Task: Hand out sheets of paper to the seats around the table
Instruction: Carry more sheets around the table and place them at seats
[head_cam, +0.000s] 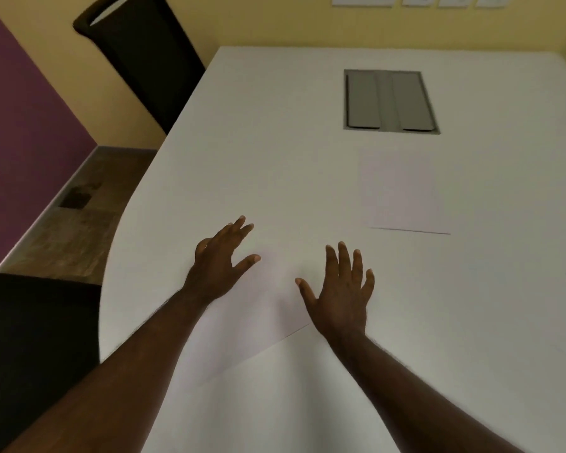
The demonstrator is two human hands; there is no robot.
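Observation:
A white sheet of paper (258, 308) lies tilted on the white table (275, 142) near its left edge, in front of a black chair. My left hand (219, 263) hovers over or rests on the sheet's far left part, fingers spread. My right hand (340, 292) is at the sheet's right edge, fingers also spread, holding nothing. A second white stack or sheet of paper (402, 191) lies flat further out, to the right of both hands.
A grey cable hatch (389, 101) is set into the table beyond the far paper. One black chair (144, 57) stands at the far left side, another black chair (36, 348) at the near left. Wood floor and a purple wall lie left.

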